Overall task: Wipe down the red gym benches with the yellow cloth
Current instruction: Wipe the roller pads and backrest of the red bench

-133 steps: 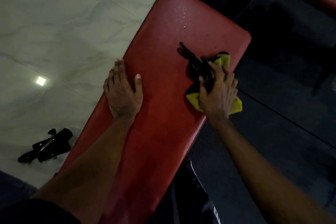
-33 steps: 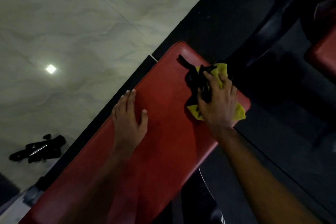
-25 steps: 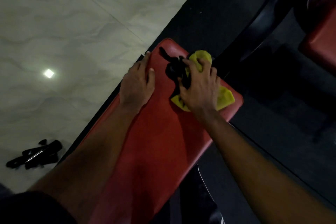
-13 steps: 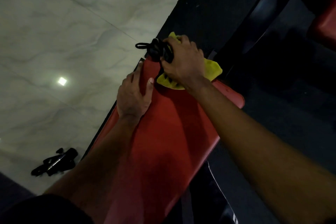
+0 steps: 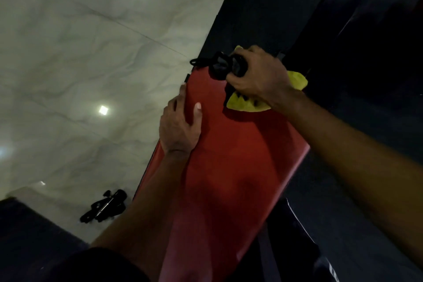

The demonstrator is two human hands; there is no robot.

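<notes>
Well, from my end of the link the widest thing in view is the pale marble-patterned tile floor (image 5: 80, 52) on the left, meeting a dark rubber mat (image 5: 366, 121) on the right. Along that seam lies the long red padded bench tabletop (image 5: 229, 178). Its long axis runs from just below me away and a little rightward, and its far short end points into the dark side.

My left hand (image 5: 178, 126) lies flat by the tabletop's left long edge. The fingers are straight and reach toward the far left corner, and the thumb is spread on the pad. I judge it is there as a brace, taking my weight while I lean to reach the far end.

My right hand (image 5: 258, 75) is curled tight on the bunched yellow cloth (image 5: 245, 104), right at the far short end. Yellow flaps stick out under the palm toward me and past the edge to the right. Wadded like this, the cloth has no clear long axis; I think the wad is meant to put pressure on the rim.

A black gadget (image 5: 105, 206) lies on the tiles near the bench. A tangle of black cord (image 5: 219, 66) is caught in the same right-hand grip, jutting left beyond the corner.
</notes>
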